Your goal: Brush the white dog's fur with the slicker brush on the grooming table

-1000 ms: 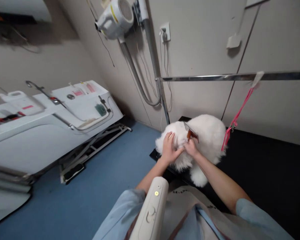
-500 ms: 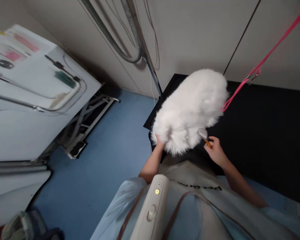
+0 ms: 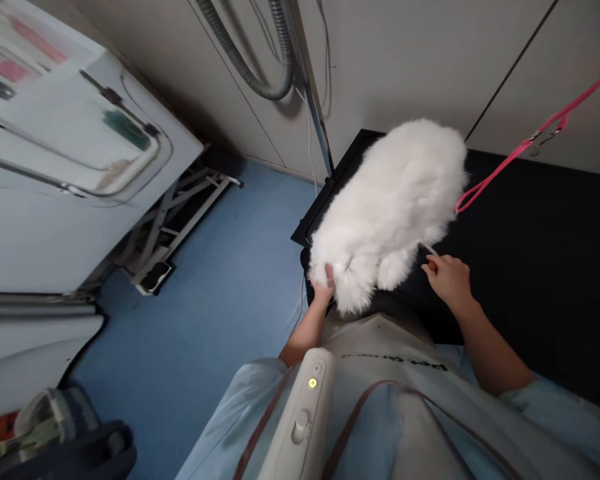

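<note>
A fluffy white dog (image 3: 395, 193) stands on the black grooming table (image 3: 535, 267), its near end towards my body. My left hand (image 3: 324, 285) is closed on the fur at that near, lower left end, with the thumb on top and other fingers partly hidden in the coat. In my right hand (image 3: 449, 277) is a slicker brush (image 3: 429, 249) with an orange-brown handle, gripped in closed fingers. Its head is at the fur low on the dog's right side and is mostly hidden. A pink grooming loop (image 3: 495, 175) reaches the dog's far right side.
A metal post (image 3: 314, 100) and a grey ribbed hose (image 3: 265, 83) stand by the wall behind the table. To the left is a white tub (image 3: 145, 247) on a scissor frame, above blue floor (image 3: 215, 287). A white device (image 3: 300, 413) hangs at my chest.
My right hand has moved the brush up and right along the dog's side; its head is now mostly hidden. My left hand stays at the dog's near end. The view has shifted slightly.
</note>
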Motion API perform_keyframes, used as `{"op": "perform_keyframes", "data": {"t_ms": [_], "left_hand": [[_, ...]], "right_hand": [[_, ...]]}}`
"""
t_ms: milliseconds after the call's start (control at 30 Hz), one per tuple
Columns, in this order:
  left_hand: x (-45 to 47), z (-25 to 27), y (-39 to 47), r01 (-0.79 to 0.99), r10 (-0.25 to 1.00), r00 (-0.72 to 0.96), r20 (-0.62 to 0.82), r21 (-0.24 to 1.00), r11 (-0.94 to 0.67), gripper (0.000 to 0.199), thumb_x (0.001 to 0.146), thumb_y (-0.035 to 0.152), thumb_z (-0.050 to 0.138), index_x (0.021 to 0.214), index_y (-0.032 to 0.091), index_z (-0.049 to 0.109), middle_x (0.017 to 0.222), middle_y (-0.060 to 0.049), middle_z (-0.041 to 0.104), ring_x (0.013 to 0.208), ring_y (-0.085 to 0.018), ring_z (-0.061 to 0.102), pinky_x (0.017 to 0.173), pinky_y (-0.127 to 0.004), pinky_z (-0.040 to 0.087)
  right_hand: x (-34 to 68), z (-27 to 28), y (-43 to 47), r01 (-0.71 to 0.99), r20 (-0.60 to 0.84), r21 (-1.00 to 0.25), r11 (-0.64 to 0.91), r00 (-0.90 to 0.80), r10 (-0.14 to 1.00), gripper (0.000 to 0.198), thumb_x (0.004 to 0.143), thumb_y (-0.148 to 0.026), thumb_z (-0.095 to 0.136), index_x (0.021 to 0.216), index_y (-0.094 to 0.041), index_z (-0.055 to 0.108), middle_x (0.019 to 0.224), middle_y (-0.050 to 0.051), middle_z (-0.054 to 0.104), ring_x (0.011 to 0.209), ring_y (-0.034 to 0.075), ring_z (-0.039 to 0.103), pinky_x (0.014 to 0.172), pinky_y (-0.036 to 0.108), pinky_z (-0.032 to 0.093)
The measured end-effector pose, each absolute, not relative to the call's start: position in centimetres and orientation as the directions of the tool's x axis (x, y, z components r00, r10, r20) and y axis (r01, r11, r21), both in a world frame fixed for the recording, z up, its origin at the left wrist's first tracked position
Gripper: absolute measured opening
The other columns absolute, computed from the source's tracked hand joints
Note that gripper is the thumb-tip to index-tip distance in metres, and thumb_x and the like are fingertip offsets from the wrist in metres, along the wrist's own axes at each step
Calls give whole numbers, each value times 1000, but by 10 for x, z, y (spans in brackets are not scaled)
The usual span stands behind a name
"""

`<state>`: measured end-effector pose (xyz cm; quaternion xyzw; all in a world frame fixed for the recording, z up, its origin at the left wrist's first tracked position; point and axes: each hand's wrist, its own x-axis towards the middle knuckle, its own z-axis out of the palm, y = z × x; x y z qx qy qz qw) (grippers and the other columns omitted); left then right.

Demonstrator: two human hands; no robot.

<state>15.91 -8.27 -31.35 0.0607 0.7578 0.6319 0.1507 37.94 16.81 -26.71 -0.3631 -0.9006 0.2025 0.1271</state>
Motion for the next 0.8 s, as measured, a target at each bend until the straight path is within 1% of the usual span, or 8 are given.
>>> {"op": "perform_keyframes", "data": {"t_ms": [133,200,267,400,467,533,633,800], "left_hand": [[132,-297,-76,2,187,-980,-65,941,339,35,85,41,66,60,22,51,70,-6,60,98,-25,63,103,-35,47],[111,-285,-71,15,181,-982,-45,950,313,36,82,28,69,54,23,46,62,-3,54,91,-23,62,99,-32,47],[90,-275,-67,15,178,-983,-34,964,267,30,78,20,70,56,22,51,64,-4,57,91,-23,63,98,-32,48],[58,-263,-66,-46,254,-964,-78,991,127,5,75,19,72,78,17,69,90,-9,73,96,-24,68,100,-38,51],[50,-261,-66,-120,323,-937,-135,991,67,18,73,22,74,89,15,72,101,-11,75,97,-26,70,99,-41,52],[48,-262,-64,-191,345,-919,-190,981,29,27,72,27,76,95,13,71,105,-13,76,100,-27,70,97,-41,55],[52,-267,-61,-272,230,-934,-272,962,34,27,79,32,71,97,11,70,105,-15,76,102,-27,71,91,-38,57],[52,-285,-64,-281,96,-953,-287,957,70,26,88,37,63,89,11,68,95,-14,75,98,-24,71,86,-33,56]], "right_hand": [[321,-250,134,132,212,-836,533,-818,535,18,87,-36,61,89,-22,72,93,8,68,94,25,65,92,43,50],[285,-241,121,-60,281,-908,414,-822,496,15,84,-37,63,82,-23,67,98,7,69,99,25,66,95,43,51],[257,-234,112,-157,365,-913,378,-731,577,11,84,-35,64,81,-24,63,107,8,69,107,25,66,100,44,51],[235,-232,97,-235,397,-915,330,-674,623,11,86,-35,63,86,-25,60,114,10,71,113,25,66,104,45,51],[232,-236,92,-229,335,-941,248,-720,607,16,87,-40,61,86,-24,59,108,11,72,106,26,69,98,45,54],[231,-239,92,-243,339,-941,237,-632,697,19,87,-43,61,87,-24,57,112,13,72,109,27,68,99,47,54],[230,-239,91,-273,419,-906,324,-465,779,20,87,-43,62,89,-24,57,128,13,67,124,28,62,106,49,50],[223,-241,91,-131,243,-968,212,-692,680,21,87,-45,58,85,-24,56,107,11,73,106,27,69,95,45,57]]}}
